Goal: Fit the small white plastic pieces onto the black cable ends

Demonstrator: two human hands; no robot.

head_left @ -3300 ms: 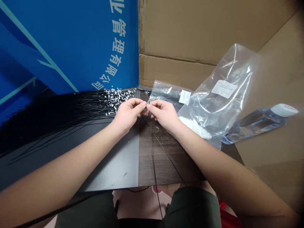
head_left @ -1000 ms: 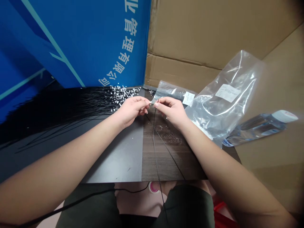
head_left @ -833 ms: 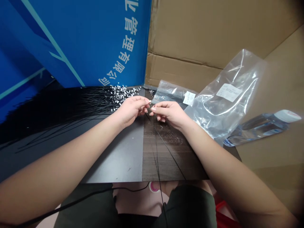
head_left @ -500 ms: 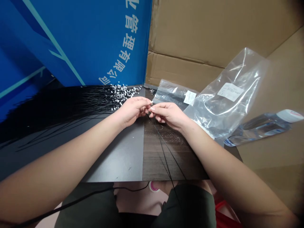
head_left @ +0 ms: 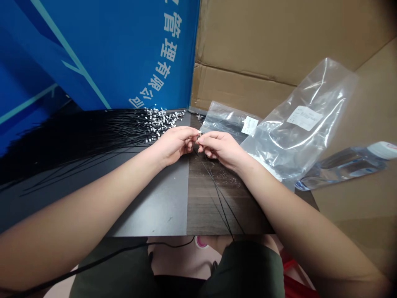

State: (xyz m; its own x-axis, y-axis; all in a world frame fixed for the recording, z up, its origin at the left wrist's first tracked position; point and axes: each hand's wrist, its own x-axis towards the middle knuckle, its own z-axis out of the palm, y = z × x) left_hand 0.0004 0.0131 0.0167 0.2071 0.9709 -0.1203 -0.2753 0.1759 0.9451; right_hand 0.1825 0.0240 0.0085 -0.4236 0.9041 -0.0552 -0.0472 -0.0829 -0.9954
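Note:
At the middle of the table my two hands meet, fingertips almost touching. My left hand (head_left: 177, 145) is closed in a pinch on a tiny white connector (head_left: 199, 133). My right hand (head_left: 222, 150) is closed too, its thumb and forefinger gripping a thin black wire (head_left: 217, 188) just beside that connector. From under the right fingers the thin dark strands run down over the table edge toward my lap. The fingers cover the spot where wire and connector meet, so I cannot tell whether they are joined.
To the left lies a large pile of black wires (head_left: 77, 136) with white connector ends (head_left: 161, 120). Clear plastic bags (head_left: 313, 140) with labels and a water bottle (head_left: 344, 165) are at the right. A blue panel (head_left: 124, 49) and cardboard (head_left: 248, 41) stand behind the table (head_left: 155, 203).
Both hands keep their pinch at nearly the same place. The hanging wire ends have shifted slightly right, and the whole view has moved a little.

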